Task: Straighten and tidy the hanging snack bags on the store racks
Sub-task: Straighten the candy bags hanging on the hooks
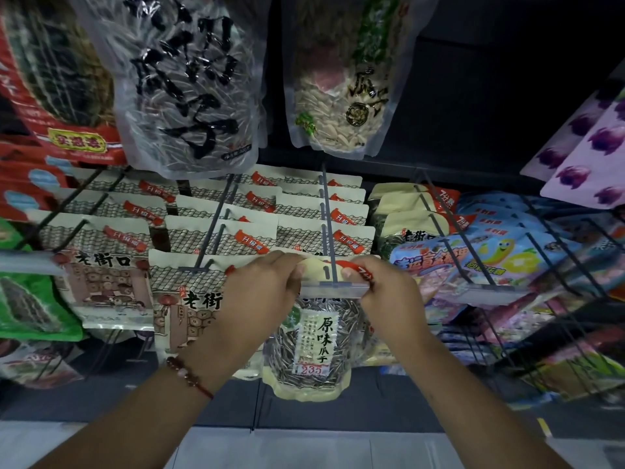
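A cream bag of sunflower seeds (pixel 313 350) with a white label hangs at the front end of a grey rack hook (pixel 324 225). My left hand (pixel 260 292) pinches the bag's top left corner. My right hand (pixel 385 292) pinches the top right corner by its red tab. The hook's clear price strip (pixel 333 290) crosses in front of the bag's header, between my two hands. Behind it on the same hook hang several more bags (pixel 321 211) in a row.
Rows of cream seed bags (pixel 108 282) fill the hooks to the left. Blue and pink snack bags (pixel 473 258) hang on wire hooks to the right. Two large clear seed bags (pixel 189 86) hang from above. The grey floor (pixel 304 445) lies below.
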Available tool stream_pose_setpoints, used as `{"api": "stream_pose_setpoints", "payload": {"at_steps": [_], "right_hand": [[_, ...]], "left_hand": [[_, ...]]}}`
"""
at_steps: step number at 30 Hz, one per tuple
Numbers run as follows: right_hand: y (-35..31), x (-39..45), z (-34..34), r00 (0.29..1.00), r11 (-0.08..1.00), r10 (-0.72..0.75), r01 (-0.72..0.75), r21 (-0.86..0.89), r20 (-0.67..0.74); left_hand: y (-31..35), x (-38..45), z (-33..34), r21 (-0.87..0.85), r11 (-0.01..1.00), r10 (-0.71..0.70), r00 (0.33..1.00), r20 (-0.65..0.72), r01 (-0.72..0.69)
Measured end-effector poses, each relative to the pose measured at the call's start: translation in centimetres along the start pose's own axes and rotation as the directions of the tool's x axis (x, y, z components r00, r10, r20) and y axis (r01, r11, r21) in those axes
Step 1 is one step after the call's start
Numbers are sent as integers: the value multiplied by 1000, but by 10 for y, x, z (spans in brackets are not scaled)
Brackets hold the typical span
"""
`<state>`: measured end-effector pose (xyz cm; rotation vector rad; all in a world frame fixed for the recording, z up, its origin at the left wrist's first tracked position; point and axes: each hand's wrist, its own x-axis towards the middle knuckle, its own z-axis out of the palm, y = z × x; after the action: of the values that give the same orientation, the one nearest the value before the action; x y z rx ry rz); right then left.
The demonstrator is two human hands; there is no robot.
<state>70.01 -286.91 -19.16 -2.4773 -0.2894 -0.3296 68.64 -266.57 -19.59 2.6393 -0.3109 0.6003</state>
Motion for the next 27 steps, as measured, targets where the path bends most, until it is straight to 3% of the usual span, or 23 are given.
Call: {"api": "stream_pose_setpoints", "payload": {"at_steps": [8,15,21,27], "right_hand": [[1,-19,-10,998,982,-60,57,-182,-8],[15,-60,-6,999,976,-14,7,-220,-29],[30,-90,-7,997,965,40,-22,-260,62],[52,-102,-29,981,954,124,-75,-291,151]], "left_hand": [[-4,-22,5,141,987,80,996,-40,-74],[-19,-67,4,213,966,127,985,117,-150],[-5,-96,13,141,912,348,908,235,-386],[50,-88,29,164,902,336,888,314,-400]]}}
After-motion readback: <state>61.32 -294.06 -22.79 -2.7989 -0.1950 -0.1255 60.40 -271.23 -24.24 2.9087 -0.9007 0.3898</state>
